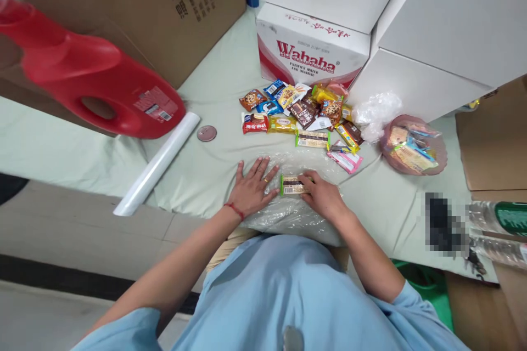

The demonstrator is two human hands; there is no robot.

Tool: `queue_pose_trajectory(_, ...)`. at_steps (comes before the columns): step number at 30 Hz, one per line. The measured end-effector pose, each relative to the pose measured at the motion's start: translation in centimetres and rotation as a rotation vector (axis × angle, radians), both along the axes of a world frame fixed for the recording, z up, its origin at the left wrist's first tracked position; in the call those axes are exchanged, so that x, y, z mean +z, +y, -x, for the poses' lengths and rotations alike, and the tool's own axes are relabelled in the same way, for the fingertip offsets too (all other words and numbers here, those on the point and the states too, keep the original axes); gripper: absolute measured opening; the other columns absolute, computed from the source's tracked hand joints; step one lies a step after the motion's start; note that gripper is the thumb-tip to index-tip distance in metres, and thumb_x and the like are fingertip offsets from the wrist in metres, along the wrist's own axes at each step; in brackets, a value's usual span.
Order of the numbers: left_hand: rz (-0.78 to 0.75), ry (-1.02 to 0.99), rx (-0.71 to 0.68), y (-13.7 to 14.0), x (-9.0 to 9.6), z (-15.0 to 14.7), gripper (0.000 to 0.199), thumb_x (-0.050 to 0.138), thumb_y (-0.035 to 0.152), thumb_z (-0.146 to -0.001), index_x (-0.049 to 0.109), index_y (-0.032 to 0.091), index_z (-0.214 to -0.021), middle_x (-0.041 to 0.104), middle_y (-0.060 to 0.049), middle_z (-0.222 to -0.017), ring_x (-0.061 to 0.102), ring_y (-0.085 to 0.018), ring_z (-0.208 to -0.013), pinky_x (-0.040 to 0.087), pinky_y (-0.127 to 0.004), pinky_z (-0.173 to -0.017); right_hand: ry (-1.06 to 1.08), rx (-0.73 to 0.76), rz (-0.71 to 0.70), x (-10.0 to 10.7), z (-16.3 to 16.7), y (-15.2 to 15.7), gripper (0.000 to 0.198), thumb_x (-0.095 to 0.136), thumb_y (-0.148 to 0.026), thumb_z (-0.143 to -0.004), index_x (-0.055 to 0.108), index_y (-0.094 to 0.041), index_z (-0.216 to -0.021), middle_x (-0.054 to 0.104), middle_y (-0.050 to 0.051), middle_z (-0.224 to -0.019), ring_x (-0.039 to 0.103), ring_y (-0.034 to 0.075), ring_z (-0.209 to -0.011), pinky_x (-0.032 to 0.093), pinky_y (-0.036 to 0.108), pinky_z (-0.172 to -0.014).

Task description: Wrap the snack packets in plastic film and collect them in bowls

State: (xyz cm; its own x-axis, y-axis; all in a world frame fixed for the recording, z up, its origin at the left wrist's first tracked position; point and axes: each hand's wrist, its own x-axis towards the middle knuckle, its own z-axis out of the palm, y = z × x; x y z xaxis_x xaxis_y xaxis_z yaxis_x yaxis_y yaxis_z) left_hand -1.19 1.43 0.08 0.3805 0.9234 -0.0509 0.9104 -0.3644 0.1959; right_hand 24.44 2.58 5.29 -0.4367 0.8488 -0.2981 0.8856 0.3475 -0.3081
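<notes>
My left hand (pixel 250 186) lies flat with its fingers spread on a sheet of clear plastic film (pixel 290 215) at the table's front edge. Just right of its thumb is a snack bar (pixel 290 185) in a beige, brown and green wrapper, lying on the film. The fingers of my right hand (pixel 326 197) are closed over the bar's right end. Beyond the film sits a similar wrapped bar (pixel 313 139), in front of a pile of packaged snacks (pixel 302 109). A pink and white packet (pixel 345 161) lies right of it.
A white cling film roll (pixel 158 162) and a round pinkish lid (pixel 206 132) lie on the left, beside a big red detergent bottle (pixel 111 82). Behind the snacks stands a Wahaha carton (pixel 308 49). Crumpled plastic (pixel 376 112) and a pink bowl (pixel 440 156) of packets are at right.
</notes>
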Motion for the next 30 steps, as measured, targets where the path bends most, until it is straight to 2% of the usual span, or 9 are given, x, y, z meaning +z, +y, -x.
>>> queue_pose_trajectory(6,-0.03,-0.074,-0.002,0.5,-0.6,0.6,0.065,0.042,0.057,-0.103,0.032,0.035,-0.163,0.022,-0.008,-0.173,0.019,-0.033,-0.161,-0.014,-0.074,-0.12,-0.09,-0.043,0.019,0.7,-1.3,-0.8,0.052,0.062,-0.031,-0.097,0.053,-0.028,-0.148,0.054,0.012,-0.15,0.071,0.027,-0.106,0.057,0.035,-0.081)
queue_pose_trajectory(11,-0.03,-0.126,-0.017,0.6,-0.6,0.8,0.061,0.04,0.056,-0.104,0.037,0.034,-0.161,0.024,-0.008,-0.173,0.018,-0.032,-0.161,-0.013,-0.073,-0.122,0.011,-0.066,-0.008,1.3,-3.0,-1.7,0.049,0.062,-0.035,-0.097,0.053,-0.025,-0.144,0.057,0.012,-0.142,0.069,0.027,-0.112,0.057,0.038,-0.09)
queue_pose_trajectory(15,-0.007,-0.156,-0.016,0.8,-0.5,1.0,0.055,0.033,0.049,-0.107,0.037,0.035,-0.16,0.026,-0.007,-0.172,0.021,-0.032,-0.161,-0.009,-0.074,-0.122,0.109,-0.053,-0.06,1.7,-1.1,-1.0,0.05,0.061,-0.037,-0.098,0.052,-0.026,-0.146,0.056,0.013,-0.142,0.067,0.027,-0.116,0.057,0.039,-0.094)
queue_pose_trajectory(20,-0.011,-0.179,0.009,0.7,-0.5,0.9,0.053,0.03,0.044,-0.108,0.036,0.038,-0.161,0.029,-0.005,-0.171,0.024,-0.03,-0.16,-0.005,-0.072,-0.124,-0.024,0.052,0.046,0.7,1.7,0.2,0.054,0.065,-0.036,-0.096,0.052,-0.026,-0.147,0.054,0.012,-0.147,0.068,0.025,-0.111,0.056,0.036,-0.09)
queue_pose_trajectory(23,-0.021,-0.185,0.021,0.7,-0.5,0.7,0.053,0.03,0.044,-0.108,0.038,0.038,-0.16,0.03,-0.004,-0.171,0.025,-0.029,-0.159,-0.005,-0.071,-0.125,0.003,0.075,0.065,1.0,1.4,1.6,0.048,0.064,-0.043,-0.098,0.058,-0.026,-0.142,0.056,0.01,-0.145,0.068,0.023,-0.111,0.055,0.033,-0.091)
queue_pose_trajectory(25,-0.023,-0.182,0.022,0.7,-0.5,0.7,0.053,0.031,0.043,-0.108,0.039,0.036,-0.159,0.03,-0.005,-0.171,0.025,-0.03,-0.159,-0.005,-0.072,-0.125,0.005,0.033,-0.014,1.6,0.8,3.4,0.043,0.059,-0.043,-0.1,0.062,-0.025,-0.139,0.058,0.01,-0.143,0.068,0.025,-0.113,0.054,0.034,-0.093)
queue_pose_trajectory(27,-0.021,-0.177,0.022,0.7,-0.5,0.6,0.053,0.031,0.042,-0.108,0.04,0.035,-0.159,0.03,-0.005,-0.171,0.025,-0.03,-0.16,-0.005,-0.072,-0.125,-0.058,-0.065,-0.145,2.2,0.3,5.9,0.041,0.054,-0.035,-0.102,0.061,-0.025,-0.141,0.057,0.01,-0.146,0.066,0.028,-0.116,0.054,0.037,-0.093)
queue_pose_trajectory(29,-0.021,-0.172,0.021,0.7,-0.5,0.6,0.053,0.032,0.042,-0.107,0.04,0.035,-0.159,0.029,-0.005,-0.171,0.025,-0.03,-0.16,-0.004,-0.072,-0.124,-0.146,-0.151,-0.226,2.3,0.1,8.6,0.049,0.053,-0.028,-0.099,0.054,-0.026,-0.148,0.051,0.011,-0.153,0.065,0.031,-0.117,0.053,0.04,-0.093)
queue_pose_trajectory(30,-0.023,-0.168,0.022,0.7,-0.6,0.6,0.053,0.032,0.042,-0.107,0.041,0.036,-0.159,0.03,-0.005,-0.171,0.025,-0.03,-0.159,-0.005,-0.072,-0.124,-0.185,-0.165,-0.224,2.3,0.1,9.9,0.055,0.055,-0.027,-0.097,0.051,-0.026,-0.151,0.048,0.012,-0.156,0.065,0.032,-0.117,0.053,0.04,-0.092)
